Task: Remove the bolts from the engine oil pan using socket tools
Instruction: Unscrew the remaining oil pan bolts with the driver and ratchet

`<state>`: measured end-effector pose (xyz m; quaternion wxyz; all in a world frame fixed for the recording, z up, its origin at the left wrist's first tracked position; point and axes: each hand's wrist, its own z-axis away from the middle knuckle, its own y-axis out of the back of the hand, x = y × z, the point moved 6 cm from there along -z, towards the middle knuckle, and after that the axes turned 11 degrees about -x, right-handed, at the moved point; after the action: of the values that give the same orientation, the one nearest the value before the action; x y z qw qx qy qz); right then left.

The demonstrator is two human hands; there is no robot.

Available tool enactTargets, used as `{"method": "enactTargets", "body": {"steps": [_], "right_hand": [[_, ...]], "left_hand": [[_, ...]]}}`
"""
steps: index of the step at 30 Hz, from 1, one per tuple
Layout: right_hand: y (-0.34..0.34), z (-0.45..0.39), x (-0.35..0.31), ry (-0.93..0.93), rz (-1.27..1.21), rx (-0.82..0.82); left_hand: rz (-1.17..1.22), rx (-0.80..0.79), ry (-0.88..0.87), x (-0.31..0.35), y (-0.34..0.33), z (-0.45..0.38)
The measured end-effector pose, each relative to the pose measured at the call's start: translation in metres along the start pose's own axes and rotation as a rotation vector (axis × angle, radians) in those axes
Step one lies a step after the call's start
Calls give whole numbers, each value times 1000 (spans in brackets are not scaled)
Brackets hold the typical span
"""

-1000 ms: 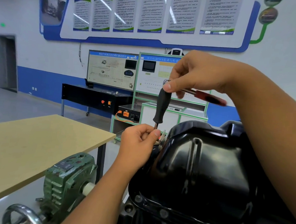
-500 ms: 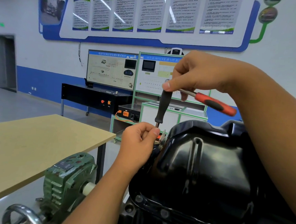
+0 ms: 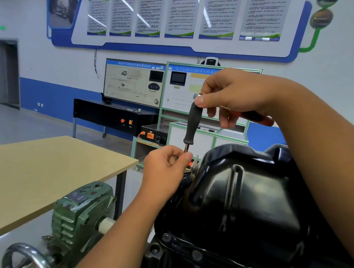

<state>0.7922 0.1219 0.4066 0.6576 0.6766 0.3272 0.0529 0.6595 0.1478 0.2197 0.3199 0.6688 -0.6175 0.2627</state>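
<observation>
The glossy black oil pan [image 3: 248, 203] fills the lower right, with several bolts [image 3: 197, 254] along its near flange. A socket extension with a black grip [image 3: 192, 124] stands nearly upright at the pan's far left edge. My right hand [image 3: 235, 96] pinches its top, where a ratchet with a red handle [image 3: 257, 117] sticks out to the right. My left hand [image 3: 166, 166] pinches the thin shaft at the bottom, hiding the socket and the bolt under it.
A green gearbox [image 3: 79, 212] with a steel handwheel [image 3: 26, 255] sits at the lower left on the engine stand. A wooden table [image 3: 36, 173] lies to the left. Training benches [image 3: 133, 84] stand against the far wall.
The red ratchet handle swung out to the right and has come back toward my wrist. My left hand stays pinched on the shaft in the same spot.
</observation>
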Motion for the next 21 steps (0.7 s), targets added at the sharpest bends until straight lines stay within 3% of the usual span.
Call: {"method": "enactTargets", "body": {"steps": [3,6,11,21], "right_hand": [[1,1,-1,6,24,37],[1,3,-2,6,16,36],[-4,4,-5,2,1,-2],[-3,4,1,-82,32,6]], "left_hand": [[19,30,50,-7,3,1],[-76,81,272,-28,11,1],[-267,-162,595,-56,0,5],[-80,-180,693,-59,-5,8]]}}
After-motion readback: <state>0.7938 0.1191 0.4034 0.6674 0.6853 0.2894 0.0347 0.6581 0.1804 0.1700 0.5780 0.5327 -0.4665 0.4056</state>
